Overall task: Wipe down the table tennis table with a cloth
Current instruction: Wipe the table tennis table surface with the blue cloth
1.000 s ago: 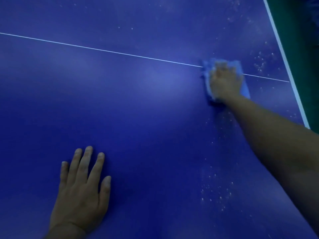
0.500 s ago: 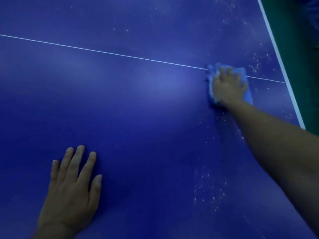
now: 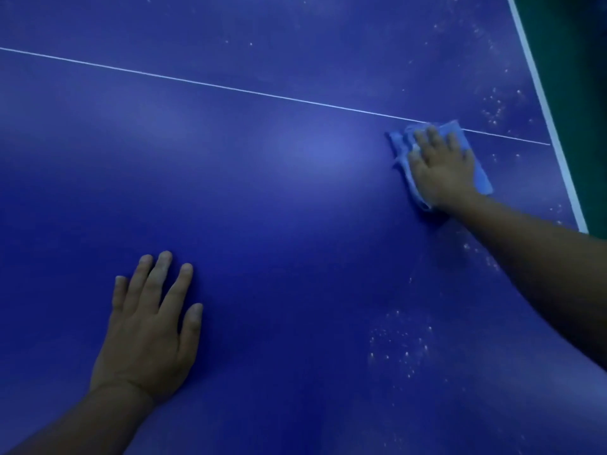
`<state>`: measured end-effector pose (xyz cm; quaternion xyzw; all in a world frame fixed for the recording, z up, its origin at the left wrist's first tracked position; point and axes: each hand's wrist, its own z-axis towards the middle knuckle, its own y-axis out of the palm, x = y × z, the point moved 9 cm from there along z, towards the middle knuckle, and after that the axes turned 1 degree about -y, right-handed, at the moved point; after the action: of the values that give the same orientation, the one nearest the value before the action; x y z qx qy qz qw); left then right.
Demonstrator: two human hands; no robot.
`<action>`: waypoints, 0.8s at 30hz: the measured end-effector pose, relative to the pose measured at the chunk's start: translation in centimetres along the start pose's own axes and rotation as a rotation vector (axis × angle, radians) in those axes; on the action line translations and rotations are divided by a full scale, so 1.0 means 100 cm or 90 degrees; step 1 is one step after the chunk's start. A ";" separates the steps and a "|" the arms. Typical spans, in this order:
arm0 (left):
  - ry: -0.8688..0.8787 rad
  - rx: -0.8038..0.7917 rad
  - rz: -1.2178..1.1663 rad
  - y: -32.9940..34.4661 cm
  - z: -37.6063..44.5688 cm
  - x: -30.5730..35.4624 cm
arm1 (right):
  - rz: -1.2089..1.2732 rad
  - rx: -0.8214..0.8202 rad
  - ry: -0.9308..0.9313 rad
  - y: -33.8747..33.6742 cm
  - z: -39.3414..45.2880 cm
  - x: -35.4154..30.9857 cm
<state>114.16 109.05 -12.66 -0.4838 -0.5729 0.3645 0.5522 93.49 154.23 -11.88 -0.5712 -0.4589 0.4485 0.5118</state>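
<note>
The blue table tennis table fills the view, crossed by a thin white centre line. A light blue cloth lies flat on the table at the right, just below that line. My right hand presses down on the cloth with fingers spread, covering most of it. My left hand rests palm down on the bare table at the lower left, fingers apart and holding nothing.
White specks of dust dot the surface below my right forearm, and more dust lies near the far right. The white edge stripe marks the table's right side, with dark green floor beyond.
My right hand has slid the cloth slightly toward me, so it now sits just below the centre line instead of across it. The view has shifted a little; my left hand stays planted.
</note>
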 end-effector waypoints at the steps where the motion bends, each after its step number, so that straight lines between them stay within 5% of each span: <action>1: -0.002 0.004 -0.004 -0.001 0.000 0.001 | 0.013 0.016 0.039 -0.002 0.000 0.006; 4: -0.001 0.005 -0.005 -0.001 0.000 -0.001 | 0.003 0.041 -0.074 0.010 -0.071 -0.035; 7: 0.000 0.005 -0.005 0.001 -0.001 -0.004 | -0.018 -0.018 -0.473 0.040 -0.231 -0.100; 9: 0.000 0.010 -0.006 0.001 -0.001 -0.003 | -0.048 -0.061 -0.653 0.040 -0.264 -0.102; 11: 0.001 0.013 -0.010 0.000 0.000 -0.002 | -0.055 0.007 -0.560 0.021 -0.193 -0.080; 14: 0.003 0.023 -0.012 0.000 -0.001 -0.003 | 0.010 0.017 -0.068 -0.002 -0.062 0.000; 16: 0.003 0.026 -0.013 0.000 -0.002 -0.002 | 0.055 0.014 0.068 0.002 -0.055 0.018; 19: 0.004 0.021 -0.009 0.001 -0.002 -0.003 | 0.005 0.067 -0.038 0.016 -0.141 -0.025; 24: 0.002 0.021 0.004 0.001 -0.002 -0.003 | -0.022 -0.035 -0.513 0.044 -0.332 -0.084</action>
<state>114.35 108.79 -12.80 -0.4768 -0.5645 0.3748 0.5600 124.94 140.02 -13.44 -0.3551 -0.6443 0.6154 0.2828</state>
